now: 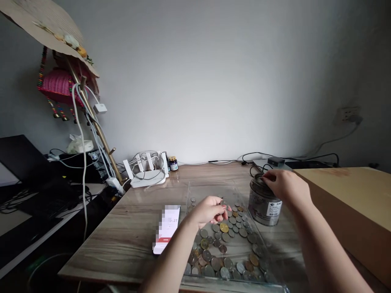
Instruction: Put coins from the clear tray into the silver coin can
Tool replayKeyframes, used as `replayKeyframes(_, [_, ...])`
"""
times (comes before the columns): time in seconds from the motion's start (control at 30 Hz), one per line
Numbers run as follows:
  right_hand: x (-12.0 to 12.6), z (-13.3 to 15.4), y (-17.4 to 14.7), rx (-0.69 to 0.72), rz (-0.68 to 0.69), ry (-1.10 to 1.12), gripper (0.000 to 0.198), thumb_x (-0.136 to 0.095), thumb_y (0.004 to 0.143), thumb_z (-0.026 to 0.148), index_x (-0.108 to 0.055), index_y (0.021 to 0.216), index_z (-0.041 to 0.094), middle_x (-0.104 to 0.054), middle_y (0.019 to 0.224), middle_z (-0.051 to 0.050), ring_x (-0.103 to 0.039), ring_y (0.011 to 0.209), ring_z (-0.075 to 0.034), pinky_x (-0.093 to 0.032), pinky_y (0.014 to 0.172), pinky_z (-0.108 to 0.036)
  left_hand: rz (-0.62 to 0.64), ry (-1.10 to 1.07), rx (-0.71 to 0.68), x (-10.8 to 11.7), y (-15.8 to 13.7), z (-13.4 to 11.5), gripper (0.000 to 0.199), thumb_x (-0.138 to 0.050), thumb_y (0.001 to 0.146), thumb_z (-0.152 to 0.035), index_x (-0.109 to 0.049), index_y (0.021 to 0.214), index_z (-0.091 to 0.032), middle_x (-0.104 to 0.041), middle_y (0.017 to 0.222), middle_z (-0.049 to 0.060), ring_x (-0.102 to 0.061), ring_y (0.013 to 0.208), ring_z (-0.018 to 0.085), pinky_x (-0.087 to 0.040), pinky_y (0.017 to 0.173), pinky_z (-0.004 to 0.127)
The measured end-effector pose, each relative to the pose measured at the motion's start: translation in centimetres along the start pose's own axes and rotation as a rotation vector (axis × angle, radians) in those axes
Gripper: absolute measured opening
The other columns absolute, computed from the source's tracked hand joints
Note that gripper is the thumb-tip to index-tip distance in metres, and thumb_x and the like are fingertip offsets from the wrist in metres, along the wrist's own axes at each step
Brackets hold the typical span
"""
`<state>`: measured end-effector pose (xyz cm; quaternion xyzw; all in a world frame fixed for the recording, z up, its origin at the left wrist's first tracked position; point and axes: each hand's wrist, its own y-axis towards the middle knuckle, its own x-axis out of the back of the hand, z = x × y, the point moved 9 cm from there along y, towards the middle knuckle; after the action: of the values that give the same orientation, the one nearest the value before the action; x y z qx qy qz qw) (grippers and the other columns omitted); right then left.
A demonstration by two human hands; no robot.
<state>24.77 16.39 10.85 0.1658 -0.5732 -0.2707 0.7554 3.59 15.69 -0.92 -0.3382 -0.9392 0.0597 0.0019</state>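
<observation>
My left hand (210,211) hovers over a clear plastic tray (210,189), with a coin (224,202) pinched between thumb and fingers. Beneath it, many loose coins (216,263) in silver, copper and gold tones lie spread in the tray, thickest along the near edge. To the right of the tray stands a round metal tin (265,205) with a white label. My right hand (285,187) is at the top of this tin, its fingertips pressed together at the lid. Whatever those fingertips may hold is hidden.
A lit phone (167,228) lies left of the tray. A white router (148,177) and a small dark jar (173,163) stand at the back of the wooden table (122,240). A cardboard box (345,187) borders the right side, and black cables run along the wall.
</observation>
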Motion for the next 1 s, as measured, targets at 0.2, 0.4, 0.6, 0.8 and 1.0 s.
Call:
replayKeyframes(0.2, [-0.9,9.1,-4.1,0.322,-0.018,0.325,0.032,-0.038,0.083,0.040,-0.063,0.084,0.021,-0.062,0.078,-0.007,-0.053,0.067,-0.016,-0.037,0.057,-0.024,-0.111,0.081,-0.041,0.7,0.0,-0.2,0.035,-0.052,0.072,-0.047,-0.056,0.070,-0.013,-0.047,0.051,-0.002,-0.031,0.037,0.003,-0.016,0.037,0.017])
replayKeyframes(0.4, [-5.8,14.1,-7.1,0.493,0.215,0.542,0.033,-0.035,0.086,0.038,-0.060,0.100,0.022,-0.062,0.084,-0.005,-0.054,0.070,-0.014,-0.040,0.062,-0.024,-0.202,-0.380,-0.128,1.9,-0.2,-1.3,0.022,-0.055,0.071,-0.036,-0.045,0.073,-0.016,-0.042,0.057,-0.005,-0.027,0.037,0.001,-0.008,0.037,0.017])
replayKeyframes(0.6, [-3.5,12.6,-6.5,0.505,-0.048,0.454,0.023,-0.045,0.082,0.033,-0.066,0.085,0.022,-0.060,0.081,-0.005,-0.052,0.076,-0.016,-0.039,0.064,-0.026,-0.081,-0.543,-0.116,1.2,0.0,-1.2,0.014,-0.049,0.065,-0.016,-0.049,0.079,-0.013,-0.046,0.061,-0.001,-0.035,0.042,0.003,-0.016,0.039,0.017])
replayKeyframes(0.8, [2.3,4.6,-2.9,0.154,-0.415,0.211,0.021,-0.050,0.077,0.034,-0.065,0.084,0.021,-0.061,0.076,-0.004,-0.050,0.072,-0.017,-0.034,0.058,-0.028,-0.139,-0.450,-0.069,1.4,-0.6,-0.9,0.051,-0.047,0.064,-0.006,-0.042,0.115,-0.008,-0.057,0.079,0.009,-0.049,0.058,0.009,-0.029,0.047,0.020])
replayKeyframes(1.0, [1.1,-1.0,-0.2,-0.097,-0.196,0.013,0.016,-0.056,0.066,0.037,-0.063,0.067,0.022,-0.059,0.065,-0.004,-0.049,0.062,-0.017,-0.025,0.047,-0.026,-0.093,-0.339,-0.080,0.9,-0.6,-1.4,0.040,-0.054,0.071,-0.014,-0.045,0.109,-0.011,-0.059,0.083,0.011,-0.047,0.057,0.007,-0.027,0.045,0.019])
